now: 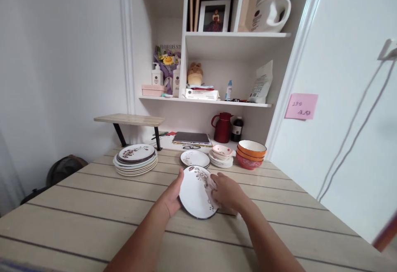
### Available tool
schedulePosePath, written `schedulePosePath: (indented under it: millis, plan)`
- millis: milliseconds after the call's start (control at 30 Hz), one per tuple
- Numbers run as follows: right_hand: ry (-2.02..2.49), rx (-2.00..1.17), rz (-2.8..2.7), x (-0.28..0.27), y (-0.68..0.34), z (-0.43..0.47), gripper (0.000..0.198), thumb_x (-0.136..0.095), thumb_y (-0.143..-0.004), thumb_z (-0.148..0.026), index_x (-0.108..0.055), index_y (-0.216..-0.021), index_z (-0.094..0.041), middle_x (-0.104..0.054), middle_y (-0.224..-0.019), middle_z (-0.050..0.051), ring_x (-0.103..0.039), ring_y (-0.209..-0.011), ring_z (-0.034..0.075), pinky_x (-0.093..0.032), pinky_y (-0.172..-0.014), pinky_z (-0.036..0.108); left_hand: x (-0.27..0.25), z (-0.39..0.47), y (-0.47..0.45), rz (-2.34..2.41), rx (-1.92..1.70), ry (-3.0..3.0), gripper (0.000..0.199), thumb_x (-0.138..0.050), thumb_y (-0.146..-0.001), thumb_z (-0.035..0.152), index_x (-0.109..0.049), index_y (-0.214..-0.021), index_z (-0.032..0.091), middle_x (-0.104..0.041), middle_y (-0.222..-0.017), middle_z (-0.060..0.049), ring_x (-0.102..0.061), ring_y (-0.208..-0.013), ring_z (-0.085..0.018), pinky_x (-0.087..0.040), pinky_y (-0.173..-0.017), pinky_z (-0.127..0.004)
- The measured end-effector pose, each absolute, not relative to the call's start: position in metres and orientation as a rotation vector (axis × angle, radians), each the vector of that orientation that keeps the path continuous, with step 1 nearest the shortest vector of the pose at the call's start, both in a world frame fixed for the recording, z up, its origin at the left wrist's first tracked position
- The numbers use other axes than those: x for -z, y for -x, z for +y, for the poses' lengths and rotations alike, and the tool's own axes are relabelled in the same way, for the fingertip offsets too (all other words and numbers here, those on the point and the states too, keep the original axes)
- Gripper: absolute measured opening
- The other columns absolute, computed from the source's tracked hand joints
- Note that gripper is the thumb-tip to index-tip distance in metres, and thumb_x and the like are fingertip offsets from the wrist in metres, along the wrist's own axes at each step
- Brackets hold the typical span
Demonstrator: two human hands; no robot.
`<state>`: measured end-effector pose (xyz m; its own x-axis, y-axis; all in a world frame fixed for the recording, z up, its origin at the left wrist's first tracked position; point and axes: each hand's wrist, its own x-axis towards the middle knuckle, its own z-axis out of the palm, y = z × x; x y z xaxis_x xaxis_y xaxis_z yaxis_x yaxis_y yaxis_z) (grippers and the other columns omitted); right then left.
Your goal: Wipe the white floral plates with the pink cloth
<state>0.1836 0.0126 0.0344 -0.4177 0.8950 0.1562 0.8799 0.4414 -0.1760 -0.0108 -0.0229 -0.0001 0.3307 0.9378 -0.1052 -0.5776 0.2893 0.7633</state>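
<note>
Left hand [173,193] grips a round, white, floral ceramic plate [194,192]; right hand [228,191] holds a pale, crumpled wipe [211,192] against it. Apparently mid-wipe; the next stroke needs steady support.

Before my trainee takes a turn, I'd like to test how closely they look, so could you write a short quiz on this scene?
1. What does the right hand hold against the patterned plate?
2. True or false: in this view, the orange bowls stand to the right of the small pink-patterned bowl.
3. Fill the gap: as seen here, the left hand holds the plate at its ____ side.

Key: 1. A pale cloth or tissue. 2. True. 3. Left.
</note>
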Motion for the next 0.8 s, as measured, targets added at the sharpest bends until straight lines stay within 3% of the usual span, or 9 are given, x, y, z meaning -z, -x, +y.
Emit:
schedulePosePath:
  millis: [133,300,567,700,800]
  plan:
    - [1.418,-0.267,-2.700,-0.037,-0.178,-0.007,0.020,-0.063,-0.059,-0.017,-0.061,-0.079,-0.023,-0.062,-0.075,0.000,-0.054,-0.063,0.016,-0.026,-0.051,0.024,0.002,-0.022,0.012,0.603,-1.102,-0.699,0.076,-0.047,-0.079,0.065,-0.047,-0.133,0.012,-0.063,-0.121,-0.017,-0.056,-0.117,-0.030,-0.035,-0.105,-0.044]
    - [1.082,-0.298,-2.686,-0.029,-0.149,-0.019,0.012,-0.060,-0.069,-0.022,-0.059,-0.081,-0.021,-0.061,-0.087,0.001,-0.054,-0.073,0.015,-0.030,-0.059,0.024,0.002,-0.019,0.012,0.583,-1.092,-0.711,0.076,-0.044,-0.078,0.069,-0.051,-0.130,0.013,-0.063,-0.121,-0.017,-0.057,-0.115,-0.030,-0.039,-0.101,-0.042]
    - [1.286,0.005,-2.322,-0.023,-0.140,0.013,0.014,-0.049,-0.089,-0.030,-0.059,-0.092,-0.020,-0.055,-0.106,0.008,-0.054,-0.091,0.019,-0.036,-0.077,0.028,0.002,-0.021,0.008,0.593,-1.090,-0.731,0.079,-0.038,-0.077,0.073,-0.052,-0.129,0.016,-0.066,-0.117,-0.016,-0.059,-0.113,-0.028,-0.038,-0.101,-0.041]
    - [1.414,0.067,-2.310,-0.028,-0.155,0.018,0.019,-0.047,-0.088,-0.030,-0.061,-0.095,-0.019,-0.056,-0.108,0.011,-0.052,-0.101,0.025,-0.035,-0.080,0.031,0.002,-0.024,0.006,0.590,-1.091,-0.742,0.078,-0.037,-0.078,0.071,-0.051,-0.130,0.015,-0.064,-0.120,-0.016,-0.057,-0.116,-0.028,-0.035,-0.104,-0.042]
    - [1.530,0.068,-2.399,-0.030,-0.166,0.013,0.022,-0.049,-0.083,-0.030,-0.062,-0.095,-0.018,-0.061,-0.100,0.013,-0.056,-0.093,0.026,-0.036,-0.072,0.032,0.003,-0.024,0.006,0.584,-1.080,-0.743,0.079,-0.037,-0.078,0.072,-0.051,-0.130,0.013,-0.063,-0.121,-0.018,-0.055,-0.118,-0.030,-0.034,-0.105,-0.045]
